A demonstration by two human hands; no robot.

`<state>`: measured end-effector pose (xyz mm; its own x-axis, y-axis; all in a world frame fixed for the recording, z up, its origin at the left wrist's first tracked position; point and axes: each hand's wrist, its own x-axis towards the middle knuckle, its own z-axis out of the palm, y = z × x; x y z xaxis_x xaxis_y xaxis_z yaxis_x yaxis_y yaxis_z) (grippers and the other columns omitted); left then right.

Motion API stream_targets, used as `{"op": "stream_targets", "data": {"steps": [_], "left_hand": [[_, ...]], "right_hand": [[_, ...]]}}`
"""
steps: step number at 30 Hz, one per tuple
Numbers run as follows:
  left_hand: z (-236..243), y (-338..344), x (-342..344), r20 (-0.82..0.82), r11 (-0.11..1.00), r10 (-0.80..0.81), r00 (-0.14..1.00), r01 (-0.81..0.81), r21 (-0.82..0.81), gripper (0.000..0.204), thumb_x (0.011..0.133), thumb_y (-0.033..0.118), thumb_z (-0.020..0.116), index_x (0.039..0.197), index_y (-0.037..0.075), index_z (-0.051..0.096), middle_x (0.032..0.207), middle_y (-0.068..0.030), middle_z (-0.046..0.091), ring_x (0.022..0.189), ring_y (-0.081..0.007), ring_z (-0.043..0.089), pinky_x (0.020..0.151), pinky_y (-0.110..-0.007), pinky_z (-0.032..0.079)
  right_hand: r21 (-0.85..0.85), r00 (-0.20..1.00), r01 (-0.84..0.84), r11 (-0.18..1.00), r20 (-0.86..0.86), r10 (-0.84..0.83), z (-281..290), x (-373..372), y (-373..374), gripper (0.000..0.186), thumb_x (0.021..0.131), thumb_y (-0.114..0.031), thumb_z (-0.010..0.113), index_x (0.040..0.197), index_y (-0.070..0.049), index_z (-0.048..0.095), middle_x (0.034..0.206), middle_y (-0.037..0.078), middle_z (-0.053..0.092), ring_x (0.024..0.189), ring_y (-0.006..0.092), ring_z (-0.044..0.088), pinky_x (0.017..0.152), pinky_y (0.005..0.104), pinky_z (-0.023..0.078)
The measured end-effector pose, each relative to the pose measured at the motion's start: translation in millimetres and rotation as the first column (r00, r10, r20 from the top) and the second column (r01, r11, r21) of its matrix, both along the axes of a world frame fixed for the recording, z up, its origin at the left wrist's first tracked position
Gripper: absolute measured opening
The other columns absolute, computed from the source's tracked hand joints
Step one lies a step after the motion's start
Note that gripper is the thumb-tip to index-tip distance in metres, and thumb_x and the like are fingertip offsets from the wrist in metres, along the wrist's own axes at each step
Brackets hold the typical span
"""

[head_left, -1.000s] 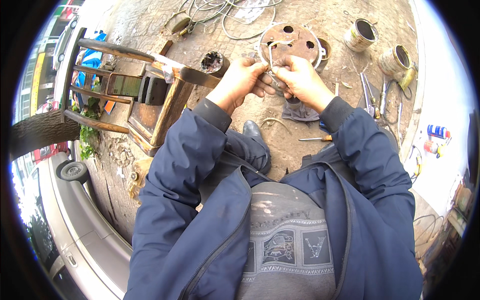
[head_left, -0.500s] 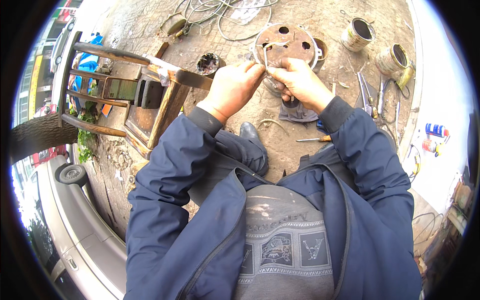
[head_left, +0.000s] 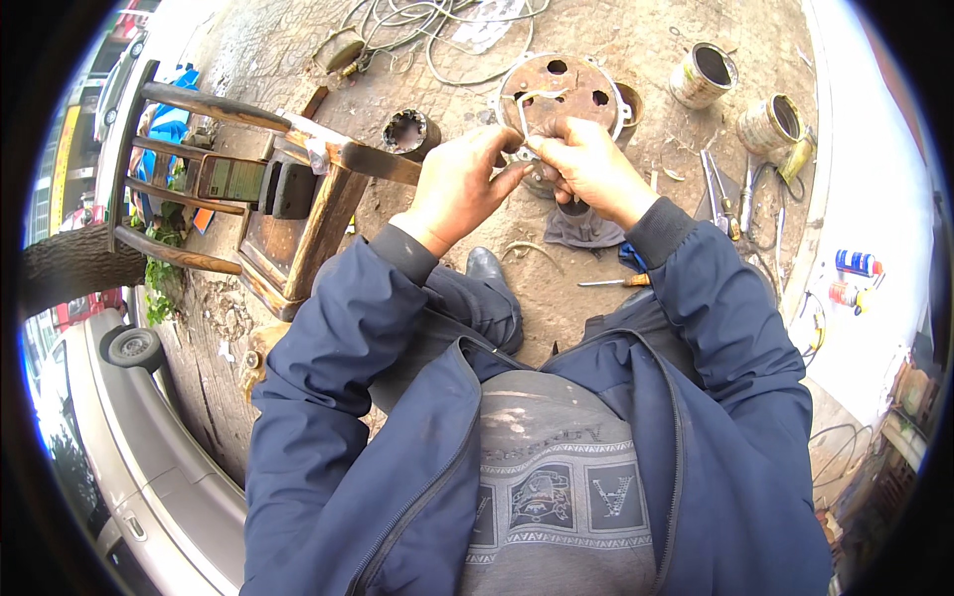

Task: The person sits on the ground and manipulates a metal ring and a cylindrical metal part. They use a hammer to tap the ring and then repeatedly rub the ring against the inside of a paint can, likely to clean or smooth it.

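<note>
My left hand [head_left: 465, 177] has curled fingers at the near edge of a round rusty plate [head_left: 556, 79] with several holes and a pale rim; what it holds is hidden. My right hand [head_left: 591, 169] pinches the lower end of a pale bent wire or strip [head_left: 522, 111] that runs across the plate. Below the plate, between and behind my hands, is a metal body, largely covered by my fingers. A dark crumpled cloth [head_left: 581, 233] lies under it. A screwdriver with an orange handle [head_left: 626, 281] lies on the ground nearer me.
A wooden chair [head_left: 353, 159] lies on its side at left beside a blackened can [head_left: 410, 132]. Two tins [head_left: 704, 74] [head_left: 769, 124], hand tools [head_left: 725, 204] and spray cans [head_left: 857, 263] are at right. Coiled hoses [head_left: 427, 30] lie at the back, a car [head_left: 159, 447] stands left.
My left fingers have shifted at the wire, with the thumb now lower and farther from the index finger. The view has drifted slightly; my right hand keeps its pinch.
</note>
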<state>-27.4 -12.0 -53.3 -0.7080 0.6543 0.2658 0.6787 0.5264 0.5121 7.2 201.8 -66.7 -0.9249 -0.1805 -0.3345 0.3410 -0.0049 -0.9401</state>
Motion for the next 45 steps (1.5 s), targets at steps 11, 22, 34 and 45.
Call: {"op": "stream_targets", "data": {"steps": [11, 22, 34, 45], "left_hand": [[-3.3, 4.3, -15.6, 0.997, 0.818, -0.077, -0.004, -0.572, 0.061, 0.03, 0.109, 0.029, 0.064, 0.112, 0.0, 0.069, 0.08, -0.0084, 0.071, 0.065, -0.0247, 0.075, 0.053, -0.029, 0.058], [3.2, -3.2, -16.4, -0.091, 0.996, -0.08, 0.993, 0.078, -0.033, 0.019, 0.099, 0.022, 0.074, 0.11, 0.007, 0.072, 0.092, -0.0161, 0.072, 0.086, -0.0367, 0.073, 0.074, -0.043, 0.059], [-6.8, 1.3, -28.2, 0.913, 0.932, -0.039, 0.405, -0.315, 0.179, 0.021, 0.106, 0.02, 0.072, 0.115, 0.002, 0.07, 0.089, -0.0042, 0.073, 0.079, -0.019, 0.077, 0.067, -0.027, 0.059], [7.9, 3.1, -54.0, -0.266, 0.938, -0.333, 0.905, 0.29, -0.19, 0.033, 0.093, 0.021, 0.079, 0.124, 0.012, 0.073, 0.111, -0.0088, 0.069, 0.092, -0.0338, 0.073, 0.078, -0.042, 0.061]], "right_hand": [[0.09, 0.997, -0.019, 0.996, -0.069, 0.025, -2.6, -1.3, 0.7, 0.029, 0.104, -0.022, 0.064, 0.112, 0.006, 0.066, 0.074, 0.002, 0.062, 0.056, 0.0081, 0.057, 0.049, 0.0257, 0.047], [-0.002, 0.996, -0.01, 1.0, 0.084, 0.01, 7.3, -2.5, 4.5, 0.026, 0.106, -0.023, 0.065, 0.105, 0.002, 0.068, 0.073, 0.0, 0.059, 0.052, 0.0072, 0.052, 0.047, 0.025, 0.044], [0.16, 0.994, -0.043, 0.986, -0.096, 0.059, 4.8, -2.9, 9.1, 0.025, 0.1, -0.017, 0.063, 0.108, 0.006, 0.07, 0.07, 0.002, 0.061, 0.052, 0.0102, 0.057, 0.049, 0.0282, 0.047], [0.066, 0.999, -0.038, 0.997, -0.009, 0.039, 7.9, -5.3, 11.4, 0.026, 0.103, -0.024, 0.067, 0.108, 0.001, 0.069, 0.072, 0.0, 0.06, 0.053, 0.0084, 0.056, 0.049, 0.0259, 0.046]]}}
